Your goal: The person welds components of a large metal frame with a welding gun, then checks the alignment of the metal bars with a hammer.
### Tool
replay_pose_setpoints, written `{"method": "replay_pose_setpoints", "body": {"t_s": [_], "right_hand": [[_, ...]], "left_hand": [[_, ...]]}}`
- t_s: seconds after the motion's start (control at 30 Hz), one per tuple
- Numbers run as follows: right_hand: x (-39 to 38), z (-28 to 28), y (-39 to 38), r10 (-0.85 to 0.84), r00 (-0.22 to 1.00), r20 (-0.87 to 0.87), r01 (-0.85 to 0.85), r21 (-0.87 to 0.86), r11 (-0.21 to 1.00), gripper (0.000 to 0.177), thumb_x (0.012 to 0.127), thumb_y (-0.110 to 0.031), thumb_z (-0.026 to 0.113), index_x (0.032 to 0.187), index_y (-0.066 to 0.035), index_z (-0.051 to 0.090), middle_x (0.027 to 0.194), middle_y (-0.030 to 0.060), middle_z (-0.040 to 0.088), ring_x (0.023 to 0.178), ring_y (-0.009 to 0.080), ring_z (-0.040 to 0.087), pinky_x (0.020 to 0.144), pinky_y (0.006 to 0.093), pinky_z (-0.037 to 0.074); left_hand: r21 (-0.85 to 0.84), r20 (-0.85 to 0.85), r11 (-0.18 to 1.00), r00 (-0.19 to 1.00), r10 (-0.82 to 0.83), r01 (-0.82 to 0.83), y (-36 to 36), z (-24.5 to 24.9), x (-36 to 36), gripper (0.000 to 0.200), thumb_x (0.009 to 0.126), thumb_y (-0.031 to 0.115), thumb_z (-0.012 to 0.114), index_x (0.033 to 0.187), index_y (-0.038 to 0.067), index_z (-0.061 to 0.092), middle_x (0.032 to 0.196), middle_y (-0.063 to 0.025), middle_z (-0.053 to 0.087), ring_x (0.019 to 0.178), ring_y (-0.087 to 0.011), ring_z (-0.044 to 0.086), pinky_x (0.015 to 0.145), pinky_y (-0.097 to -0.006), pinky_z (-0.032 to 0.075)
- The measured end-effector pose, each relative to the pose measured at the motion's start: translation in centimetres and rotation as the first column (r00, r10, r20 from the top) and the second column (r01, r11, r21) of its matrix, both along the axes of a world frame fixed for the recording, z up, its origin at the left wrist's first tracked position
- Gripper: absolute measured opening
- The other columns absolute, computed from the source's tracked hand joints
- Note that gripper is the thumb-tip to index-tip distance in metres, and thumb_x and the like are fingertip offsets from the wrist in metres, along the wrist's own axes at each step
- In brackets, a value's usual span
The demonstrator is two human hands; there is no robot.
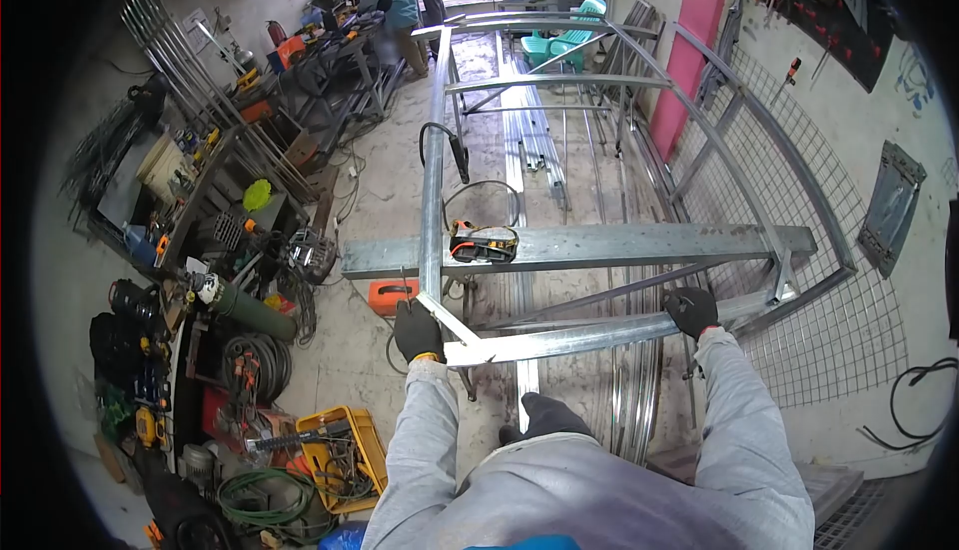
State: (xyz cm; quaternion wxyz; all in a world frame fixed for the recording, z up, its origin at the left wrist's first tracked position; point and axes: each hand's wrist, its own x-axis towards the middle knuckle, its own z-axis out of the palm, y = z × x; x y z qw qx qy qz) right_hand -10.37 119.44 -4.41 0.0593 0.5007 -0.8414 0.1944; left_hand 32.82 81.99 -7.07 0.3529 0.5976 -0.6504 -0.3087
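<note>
A large welded frame of galvanized square tubing (pixel 574 338) stretches out in front of me. My left hand (pixel 418 332), in a dark glove, is closed at its near left corner, beside a short diagonal brace (pixel 450 320). A thin upright piece shows just above that hand. Farther right, my gloved right hand (pixel 691 311) wraps over the near tube, its fingers partly hidden. Across the middle, a wide metal beam (pixel 599 246) passes beneath the frame's left tube. On the beam rests an orange and black tool (pixel 483 243) with a strap or cable.
An orange case (pixel 397 297) sits on the floor beyond my left hand. Tools, a gas cylinder (pixel 250 310) and a yellow crate (pixel 345 455) crowd the left side. Wire mesh (pixel 819 320) leans along the right wall. Two people (pixel 400 10) stand at the far bench; green chairs (pixel 564 40) are behind the frame.
</note>
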Motion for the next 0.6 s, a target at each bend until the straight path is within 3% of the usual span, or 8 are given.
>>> {"method": "replay_pose_setpoints", "body": {"t_s": [0.07, 0.17, 0.3, 0.4, 0.47, 0.6], "right_hand": [[0.0, 0.2, -0.2, -0.048, 0.999, 0.004, 0.047, 0.082, 0.996, 0.036, 0.095, -0.040, 0.064, 0.078, -0.009, 0.072, 0.081, 0.0180, 0.069, 0.081, 0.0427, 0.067, 0.072, 0.0529, 0.051], [0.4, 0.6, -0.1, -0.013, 1.000, 0.025, 0.013, 0.001, 1.000, 0.036, 0.096, -0.039, 0.064, 0.078, -0.009, 0.072, 0.080, 0.0184, 0.069, 0.080, 0.0429, 0.066, 0.071, 0.0525, 0.050], [0.4, 0.8, -0.2, -0.012, 1.000, 0.027, 0.012, 0.022, 1.000, 0.037, 0.096, -0.039, 0.063, 0.077, -0.009, 0.071, 0.079, 0.0184, 0.068, 0.078, 0.0434, 0.065, 0.070, 0.0523, 0.050], [0.4, 0.7, -0.2, -0.018, 0.999, 0.045, 0.017, 0.026, 1.000, 0.036, 0.096, -0.039, 0.063, 0.079, -0.009, 0.072, 0.080, 0.0191, 0.069, 0.080, 0.0441, 0.066, 0.071, 0.0528, 0.051], [0.5, 0.7, -0.3, -0.055, 0.998, 0.014, 0.054, 0.040, 0.998, 0.036, 0.096, -0.039, 0.064, 0.080, -0.009, 0.073, 0.083, 0.0201, 0.070, 0.084, 0.0444, 0.067, 0.074, 0.0532, 0.052], [0.9, 1.2, -0.4, -0.033, 0.997, 0.064, 0.034, -0.006, 0.999, 0.036, 0.095, -0.040, 0.064, 0.082, -0.009, 0.074, 0.085, 0.0208, 0.071, 0.086, 0.0448, 0.067, 0.076, 0.0535, 0.053]], "left_hand": [[-0.112, 0.069, 0.993, 0.997, -0.022, 0.030, -0.5, -1.0, 0.1, 0.039, 0.104, 0.030, 0.047, 0.108, -0.005, 0.064, 0.105, -0.0329, 0.069, 0.102, -0.0515, 0.065, 0.086, -0.0545, 0.049], [-0.054, 0.044, 0.999, 0.999, 0.005, -0.003, -0.3, -0.5, 0.0, 0.038, 0.104, 0.030, 0.047, 0.108, -0.004, 0.063, 0.104, -0.0327, 0.069, 0.100, -0.0520, 0.065, 0.085, -0.0554, 0.049], [-0.030, 0.059, 0.999, 0.998, 0.019, -0.018, -0.2, -0.3, -0.1, 0.037, 0.104, 0.030, 0.047, 0.109, -0.003, 0.064, 0.105, -0.0326, 0.070, 0.099, -0.0522, 0.065, 0.084, -0.0559, 0.050], [-0.151, 0.170, 0.988, 0.985, -0.015, 0.041, -0.5, -1.4, 0.2, 0.037, 0.104, 0.031, 0.048, 0.109, -0.003, 0.064, 0.105, -0.0321, 0.070, 0.100, -0.0522, 0.066, 0.084, -0.0560, 0.050], [-0.039, 0.035, 0.999, 0.999, 0.035, -0.033, 0.7, 1.1, -0.3, 0.035, 0.104, 0.029, 0.049, 0.109, -0.002, 0.064, 0.106, -0.0316, 0.070, 0.100, -0.0516, 0.066, 0.084, -0.0555, 0.051], [-0.231, 0.139, 0.972, 0.990, -0.013, 0.046, -0.2, -1.6, 0.2, 0.035, 0.104, 0.028, 0.050, 0.114, -0.001, 0.066, 0.110, -0.0306, 0.070, 0.105, -0.0484, 0.067, 0.088, -0.0528, 0.052]]}}
